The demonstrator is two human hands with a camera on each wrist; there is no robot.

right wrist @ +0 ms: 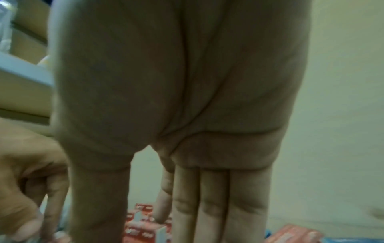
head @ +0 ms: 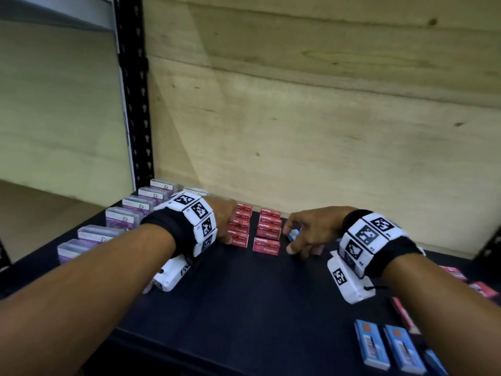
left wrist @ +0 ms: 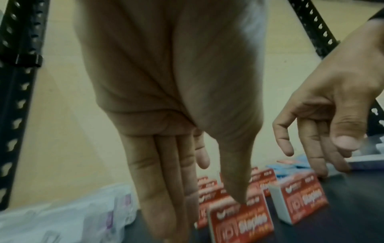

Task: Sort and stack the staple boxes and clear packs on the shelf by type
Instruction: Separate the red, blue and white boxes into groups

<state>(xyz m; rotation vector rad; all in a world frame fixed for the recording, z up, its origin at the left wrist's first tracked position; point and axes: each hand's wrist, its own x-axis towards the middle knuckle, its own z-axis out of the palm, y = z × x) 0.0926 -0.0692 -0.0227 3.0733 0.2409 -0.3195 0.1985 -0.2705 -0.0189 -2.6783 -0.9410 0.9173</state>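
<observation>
Dim light; wrist views blurred, soft; head view edges bowed.

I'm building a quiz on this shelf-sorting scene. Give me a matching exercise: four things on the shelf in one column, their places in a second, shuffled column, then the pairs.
Things:
1. red staple boxes
2. clear packs
3. blue boxes
4. pink boxes

Places:
A. near right corner of the shelf
B. row along the left edge
C. right edge, behind the right forearm
D. two rows at the middle back, between the left hand and right hand

Pairs: 1-D, 2-B, 3-A, 4-C
</observation>
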